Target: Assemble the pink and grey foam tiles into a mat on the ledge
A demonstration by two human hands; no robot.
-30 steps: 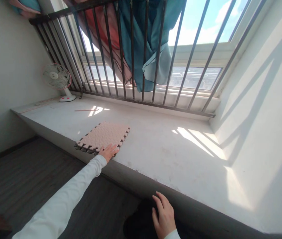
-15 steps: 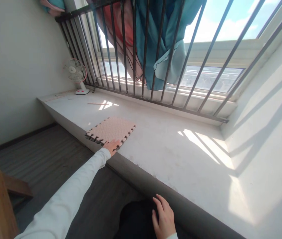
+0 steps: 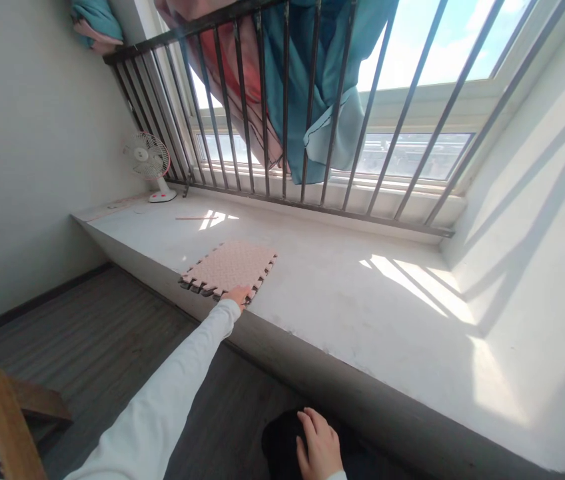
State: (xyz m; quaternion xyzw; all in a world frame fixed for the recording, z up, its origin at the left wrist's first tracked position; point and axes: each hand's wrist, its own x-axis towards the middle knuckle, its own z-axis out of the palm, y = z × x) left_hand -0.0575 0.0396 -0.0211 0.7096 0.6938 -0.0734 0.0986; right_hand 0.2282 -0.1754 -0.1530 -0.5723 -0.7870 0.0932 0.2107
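Note:
A square, pale pink foam puzzle mat (image 3: 235, 263) with interlocking tabs lies on the white ledge, its near corner at the front edge. Darker tabs show beneath its pink top, but I cannot tell how many layers there are. My left hand (image 3: 239, 295) reaches out in a white sleeve and is closed on that near corner; some of its fingers are hidden. Lower in the view, my right hand (image 3: 319, 445) is beside my dark-clothed knee (image 3: 282, 437), holding nothing, with its fingers loosely bent and slightly apart.
The long white ledge (image 3: 322, 293) runs below a dark metal railing (image 3: 312, 205) and curtained window. At its far left stands a small white fan (image 3: 150, 157), with a thin stick (image 3: 190, 218) nearby. A wooden-framed seat (image 3: 7, 427) occupies the lower left.
The view has shifted slightly. My left hand stays at the mat's near corner. My right hand sits a little lower and further left in the picture.

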